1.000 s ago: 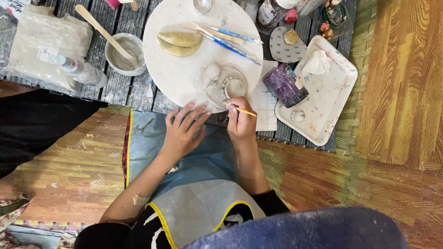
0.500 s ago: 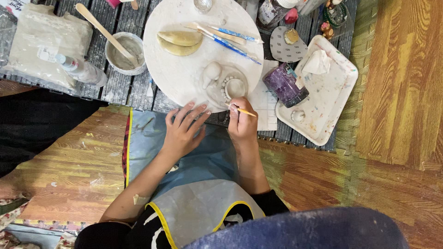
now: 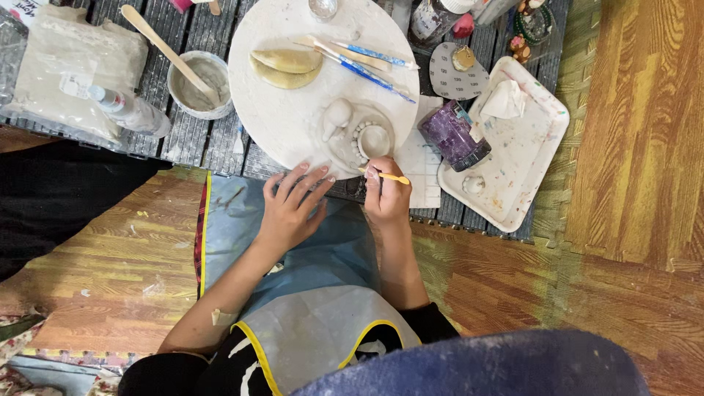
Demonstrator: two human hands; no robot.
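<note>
The right hand (image 3: 386,196) is curled closed around a thin yellow tool (image 3: 391,177), pinched between thumb and fingertips so that the tool lies nearly level, its tip pointing left toward the near edge of a pale clay piece (image 3: 357,134). That piece, a rounded figure beside a small bowl ringed with beads, sits on the near part of a round white board (image 3: 293,95) resting on the dark slatted desk (image 3: 183,139). The right forearm runs up from the lap, wrist bent slightly inward. The left hand (image 3: 291,209) is open and empty, fingers spread and pointing up toward the board, their tips at or just short of its near rim; the palm lies over a blue apron (image 3: 323,264). The left forearm slants down to the left. Farther back on the board lie two yellowish leaf-shaped pieces (image 3: 286,66) and several brushes (image 3: 367,62). Left of the board stands a cup of slip (image 3: 199,84) with a wooden stick in it, and beyond that a bagged block of clay (image 3: 70,70). Right of the board stand a purple jar (image 3: 453,136) and a paint-flecked white tray (image 3: 524,147).
</note>
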